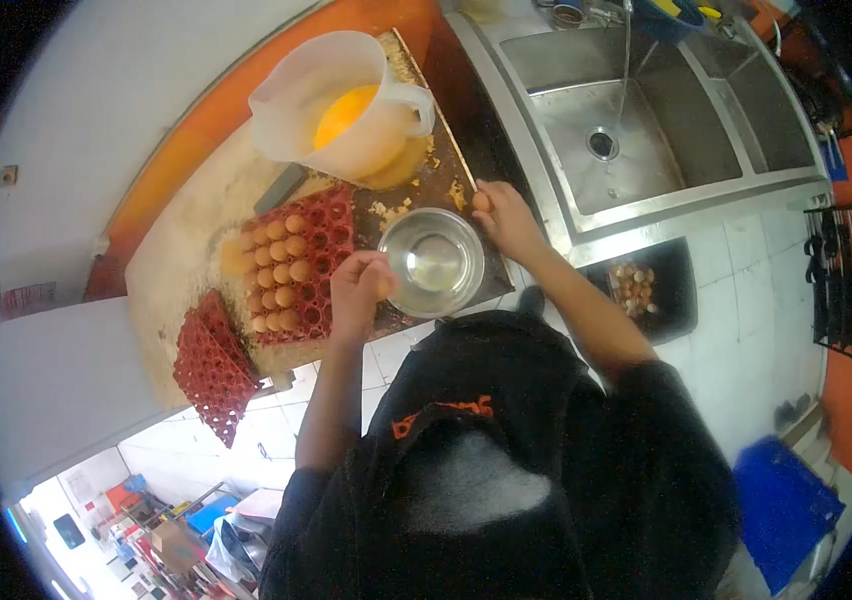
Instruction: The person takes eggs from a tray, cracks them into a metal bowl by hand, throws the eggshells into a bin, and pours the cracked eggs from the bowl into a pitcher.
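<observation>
My left hand (354,300) is closed around a brown egg (384,284), mostly hidden by the fingers, at the left side of a metal bowl (476,262). A little clear liquid lies in the bottom of the bowl. At the bowl's upper right, my right hand (514,225) grips another brown egg (483,202) with its fingertips; whether its shell is cracked cannot be made out. Beside my left hand, a red egg tray (318,235) carries rows of brown eggs (278,262) on its left part. Beyond the bowl stands a translucent pitcher (286,90) holding yellow-orange liquid egg.
Stacked red trays (211,365) overhang the table's left edge. A grey flat object (282,188) lies near the pitcher, with crumbs (389,212) by the bowl. Water runs into the steel sink (566,130) at right. Below it, a black bin (681,290) holds eggshells (633,287).
</observation>
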`<state>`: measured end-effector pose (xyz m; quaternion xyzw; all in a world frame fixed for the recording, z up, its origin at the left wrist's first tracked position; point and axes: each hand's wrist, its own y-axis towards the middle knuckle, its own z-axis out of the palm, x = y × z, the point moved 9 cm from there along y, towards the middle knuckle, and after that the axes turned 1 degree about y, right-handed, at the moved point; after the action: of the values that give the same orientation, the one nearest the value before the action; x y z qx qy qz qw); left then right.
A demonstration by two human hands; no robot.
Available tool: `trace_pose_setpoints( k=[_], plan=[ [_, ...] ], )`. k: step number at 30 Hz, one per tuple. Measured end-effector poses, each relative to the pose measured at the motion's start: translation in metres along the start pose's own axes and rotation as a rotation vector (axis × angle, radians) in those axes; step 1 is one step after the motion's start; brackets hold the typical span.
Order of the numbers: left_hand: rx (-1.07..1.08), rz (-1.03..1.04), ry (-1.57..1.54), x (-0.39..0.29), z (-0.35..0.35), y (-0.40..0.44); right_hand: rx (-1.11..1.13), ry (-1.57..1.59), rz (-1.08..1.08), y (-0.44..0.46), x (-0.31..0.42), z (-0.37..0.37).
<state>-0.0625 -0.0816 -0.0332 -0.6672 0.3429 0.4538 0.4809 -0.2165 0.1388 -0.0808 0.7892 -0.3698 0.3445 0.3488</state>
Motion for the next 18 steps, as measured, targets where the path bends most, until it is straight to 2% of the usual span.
trace_pose_setpoints(
  k=[1,2,3,4,5,6,8,9,14,18],
  plan=[
    [-0.007,-0.001,-0.004,0.001,0.002,0.003,-0.052,0.073,-0.007,0.002,0.016,-0.014],
    [0.002,0.16,0.222,-0.011,0.009,0.003,-0.043,0.072,-0.011,0.003,0.033,-0.022],
    [0.01,0.317,0.447,-0.021,0.019,0.0,0.032,0.197,0.047,0.006,0.054,-0.028],
    [0.003,0.313,0.44,-0.033,0.027,-0.001,0.108,0.32,0.106,0.008,0.068,-0.026],
    [0.005,0.49,0.637,-0.069,0.044,-0.012,0.28,0.374,0.185,0.006,0.071,-0.009],
    [0.009,0.667,0.835,-0.091,0.06,-0.022,0.287,0.367,0.185,0.006,0.074,0.0],
    [0.027,0.69,0.823,-0.09,0.066,-0.025,0.442,0.556,0.146,-0.002,0.09,0.03],
    [0.049,0.718,0.821,-0.091,0.069,-0.027,0.579,0.583,0.211,-0.002,0.115,0.027],
    [-0.018,0.746,0.871,-0.075,0.059,-0.024,0.636,0.577,0.16,-0.014,0.119,0.053],
    [-0.082,0.85,0.92,-0.078,0.057,-0.029,0.564,0.555,0.136,-0.014,0.127,0.055]
  ],
)
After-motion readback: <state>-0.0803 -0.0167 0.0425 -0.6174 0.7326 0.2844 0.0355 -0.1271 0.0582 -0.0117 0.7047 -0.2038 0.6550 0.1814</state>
